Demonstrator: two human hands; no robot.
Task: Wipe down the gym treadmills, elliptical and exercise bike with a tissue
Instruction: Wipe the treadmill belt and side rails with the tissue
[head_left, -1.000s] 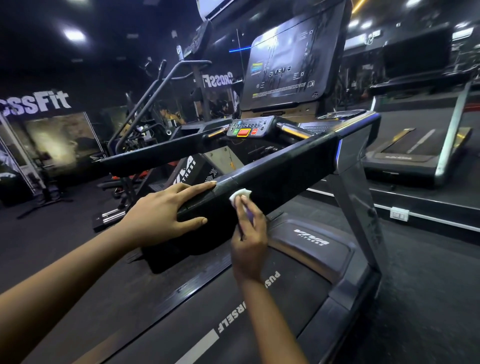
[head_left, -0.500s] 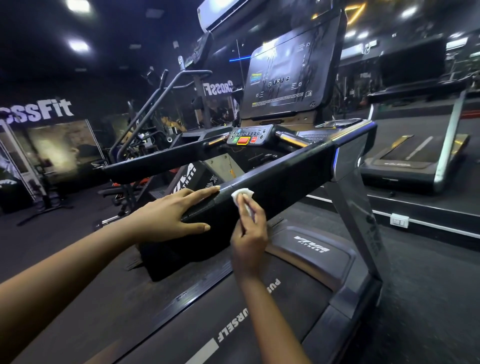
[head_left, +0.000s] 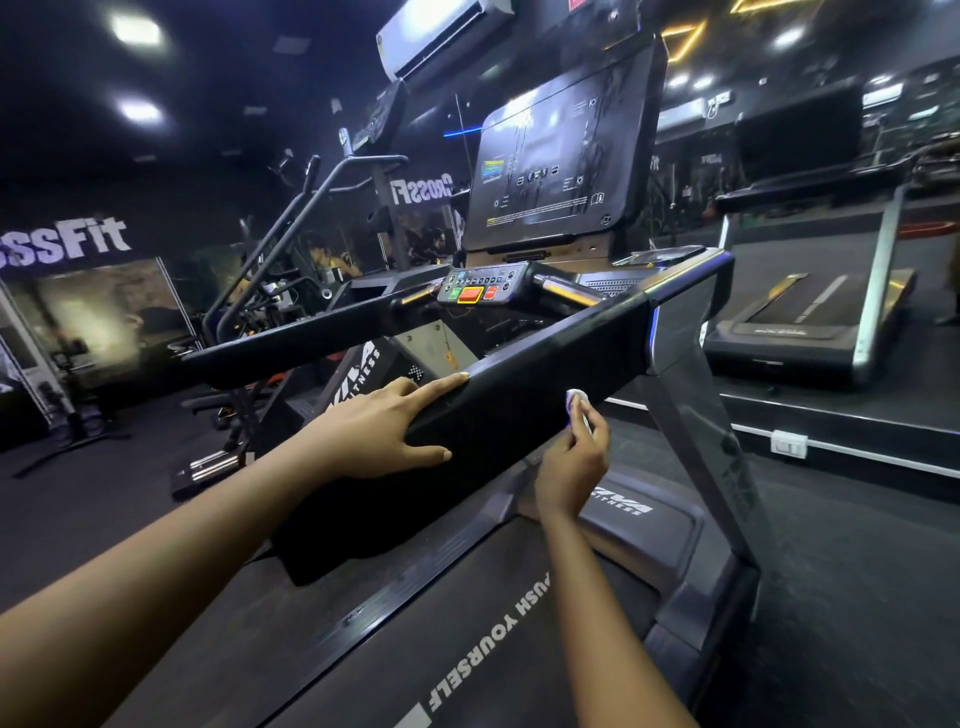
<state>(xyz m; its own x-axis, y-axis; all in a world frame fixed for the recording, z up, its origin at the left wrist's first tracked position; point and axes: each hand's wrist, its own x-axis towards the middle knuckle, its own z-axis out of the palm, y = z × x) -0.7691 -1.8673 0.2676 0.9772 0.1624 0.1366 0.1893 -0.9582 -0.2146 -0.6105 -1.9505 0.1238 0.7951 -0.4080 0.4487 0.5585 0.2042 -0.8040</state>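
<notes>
A black treadmill fills the view, its right handrail slanting up from lower left to the silver upright. My left hand rests on the rail's near end with straight fingers over the top and the thumb along its side. My right hand pinches a small white tissue and presses it against the rail's outer face, further along. The console with red and green buttons and the dark screen sit beyond. The belt reads "PUSH YOURSELF".
A second treadmill stands on a raised platform at the right. Another machine with tall curved handles is at the left behind the far rail. Dark floor surrounds the machines. A wall socket sits on the platform edge.
My right hand has slid the tissue further along the handrail toward the upright. My left hand has stayed on the rail's near end. The view has tilted up slightly.
</notes>
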